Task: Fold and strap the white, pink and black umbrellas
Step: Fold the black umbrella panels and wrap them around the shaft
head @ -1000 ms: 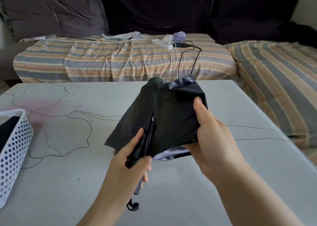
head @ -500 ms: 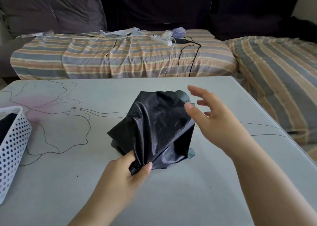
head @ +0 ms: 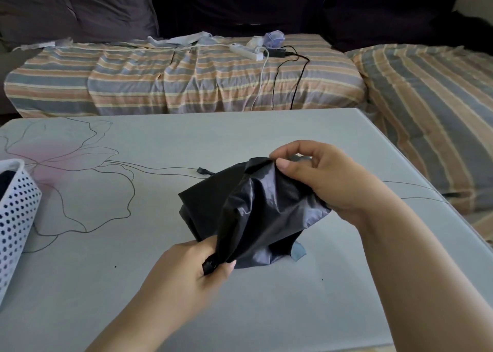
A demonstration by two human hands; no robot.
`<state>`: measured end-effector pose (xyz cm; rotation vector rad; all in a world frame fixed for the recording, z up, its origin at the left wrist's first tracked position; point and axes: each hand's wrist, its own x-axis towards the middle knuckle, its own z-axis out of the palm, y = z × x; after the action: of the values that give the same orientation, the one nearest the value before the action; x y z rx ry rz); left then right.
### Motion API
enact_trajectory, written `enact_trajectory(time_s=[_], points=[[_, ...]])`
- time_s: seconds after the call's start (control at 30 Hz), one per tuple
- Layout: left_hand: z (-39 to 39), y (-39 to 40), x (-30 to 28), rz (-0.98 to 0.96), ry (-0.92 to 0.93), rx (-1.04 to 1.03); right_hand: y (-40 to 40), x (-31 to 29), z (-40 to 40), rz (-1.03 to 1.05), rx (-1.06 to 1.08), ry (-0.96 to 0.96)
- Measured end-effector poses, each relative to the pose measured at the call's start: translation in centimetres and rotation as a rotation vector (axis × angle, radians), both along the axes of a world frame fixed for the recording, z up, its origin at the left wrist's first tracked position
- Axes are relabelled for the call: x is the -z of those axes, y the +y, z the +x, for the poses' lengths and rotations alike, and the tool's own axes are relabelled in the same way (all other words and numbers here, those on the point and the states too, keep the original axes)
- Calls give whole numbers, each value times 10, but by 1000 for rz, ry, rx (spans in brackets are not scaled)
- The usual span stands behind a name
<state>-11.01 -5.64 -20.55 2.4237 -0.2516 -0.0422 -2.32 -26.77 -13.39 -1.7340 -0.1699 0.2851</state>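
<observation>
The black umbrella [head: 248, 213] is collapsed, its shiny canopy loose and crumpled, held just above the grey table [head: 266, 311]. My left hand [head: 192, 269] grips its handle end at the near side. My right hand [head: 317, 175] pinches the far top edge of the canopy between thumb and fingers. A black strap tip [head: 202, 170] pokes out on the table behind the canopy. The shaft is hidden under the fabric. No white or pink umbrella is visible.
A white perforated basket [head: 16, 218] with something dark inside stands at the table's left edge. Behind the table is a sofa with a striped cover [head: 186, 84], a power strip [head: 245, 51] and cables on it. Another striped cushion [head: 432, 111] lies right.
My right hand let go of the canopy's side, opened, then closed on its far top edge. The umbrella has dropped lower and tipped over; my left hand keeps gripping the handle end.
</observation>
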Motion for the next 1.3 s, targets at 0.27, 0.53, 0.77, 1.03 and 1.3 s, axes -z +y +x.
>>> enact_trajectory(time_s=[0.27, 0.53, 0.77, 1.03, 1.3], points=[[-1, 0, -2, 40, 29, 81, -5, -11, -5, 410, -240, 175], [0, 6, 5, -61, 124, 127, 12, -13, 1, 785, 232, 20], [-1, 6, 6, -182, 249, 121, -3, 2, 11, -94, 425, -386], [0, 0, 3, -59, 205, 150, 34, -4, -13, -669, -351, -703], [-2, 1, 4, 17, 190, 192, 30, -3, -11, -742, -319, -639]])
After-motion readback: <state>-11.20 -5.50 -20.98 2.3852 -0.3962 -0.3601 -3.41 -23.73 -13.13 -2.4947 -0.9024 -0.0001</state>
